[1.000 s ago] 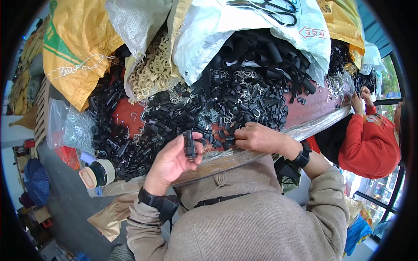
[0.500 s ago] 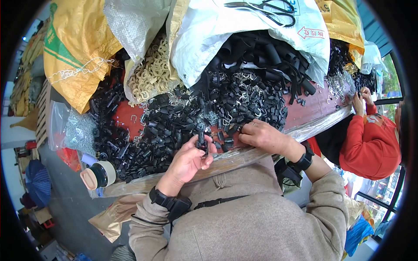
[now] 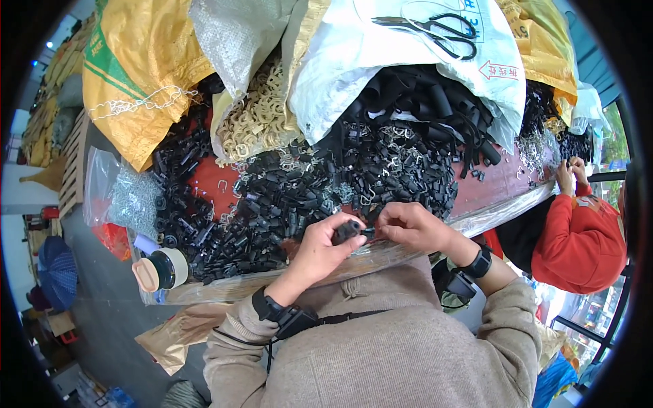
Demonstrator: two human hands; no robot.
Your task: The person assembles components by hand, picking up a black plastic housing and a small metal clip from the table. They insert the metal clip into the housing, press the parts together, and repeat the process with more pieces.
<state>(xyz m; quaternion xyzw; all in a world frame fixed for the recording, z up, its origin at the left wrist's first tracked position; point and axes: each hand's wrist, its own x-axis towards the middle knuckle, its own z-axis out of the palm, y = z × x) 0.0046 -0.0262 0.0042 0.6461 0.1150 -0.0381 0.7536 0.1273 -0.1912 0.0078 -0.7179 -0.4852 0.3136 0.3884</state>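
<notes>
Wrapped round a dark, stubby black plastic part point(image 3: 345, 233), the fingers of my left hand point(image 3: 321, 250) hold it over the table's front edge. My right hand point(image 3: 416, 228) is close beside it on the right, thumb and fingertips pinched together and pointing at the part. Whatever small piece sits in that pinch is too small to make out. Just beyond both hands spreads a heap of small black plastic pieces point(image 3: 272, 197), with pale metal rings point(image 3: 367, 197) scattered among them.
Behind the heap, a white woven sack point(image 3: 340, 61) spills black tubing and strips point(image 3: 435, 102); scissors point(image 3: 435, 28) lie on it. Cream-coloured rings point(image 3: 262, 119) fill another sack. A lidded jar point(image 3: 166, 268) stands at left. A person in red point(image 3: 578, 238) works at right.
My left hand has moved right and tilted the black part. My right hand has come up off the heap and now meets the left. The view has shifted slightly.
</notes>
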